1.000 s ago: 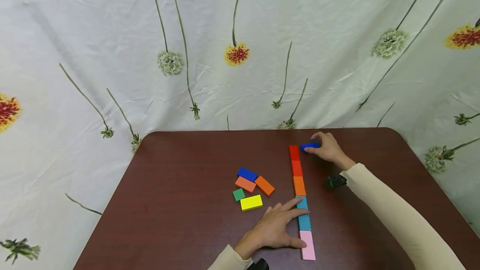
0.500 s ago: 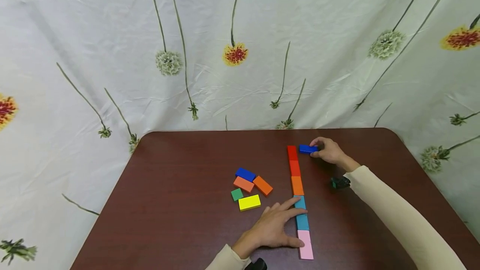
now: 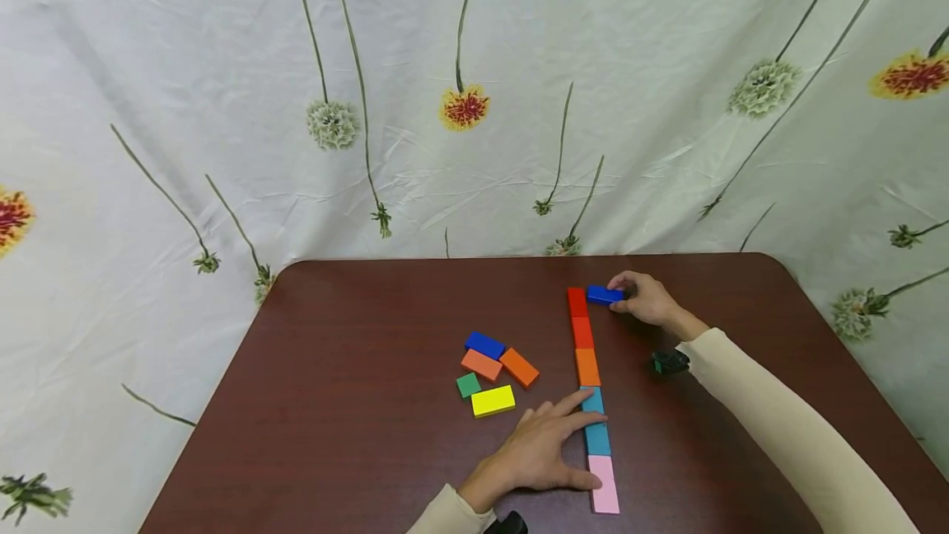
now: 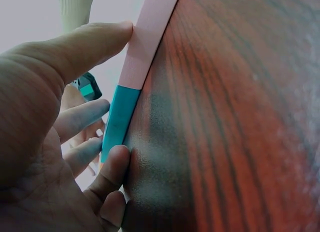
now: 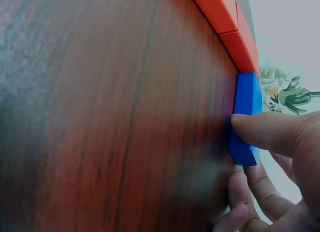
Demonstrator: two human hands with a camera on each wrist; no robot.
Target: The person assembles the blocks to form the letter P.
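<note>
One thumb and the fingers of the right hand (image 3: 648,302) pinch a blue block (image 3: 604,295), its right end hidden by them in the head view; it lies just beside the far red block (image 3: 577,302), contact hard to tell. The left hand (image 3: 535,450) has its fingers spread apart, thumb at the pink block (image 3: 604,497), others partly covering the light-blue blocks (image 3: 598,440). Farther out, a yellow block (image 3: 493,401) lies on the table (image 3: 356,369). Both sleeves (image 3: 786,427) are cut off.
</note>
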